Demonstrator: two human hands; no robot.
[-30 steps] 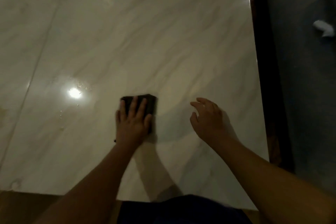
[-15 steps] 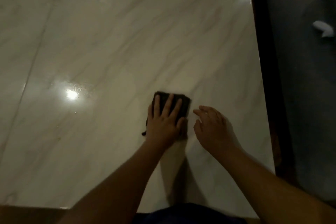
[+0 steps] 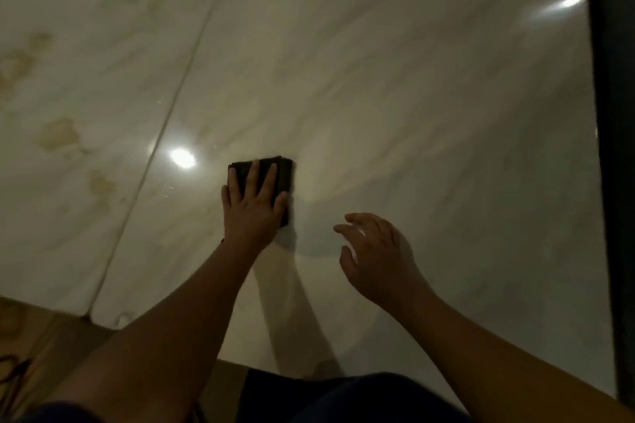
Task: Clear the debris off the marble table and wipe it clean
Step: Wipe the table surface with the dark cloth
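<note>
Brownish stains [image 3: 58,136] mark the glossy pale marble table [image 3: 412,96] at far left, then the left hand [image 3: 252,208] presses flat, fingers straight, on a dark folded cloth [image 3: 266,173] mid-table, while the right hand [image 3: 376,257] hovers nearby, loosely spread, holding nothing.

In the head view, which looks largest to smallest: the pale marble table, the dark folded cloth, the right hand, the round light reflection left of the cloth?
1. Pale marble table
2. Right hand and dark folded cloth: alike; the left hand hides part of the cloth, so unsure
3. Round light reflection
</note>
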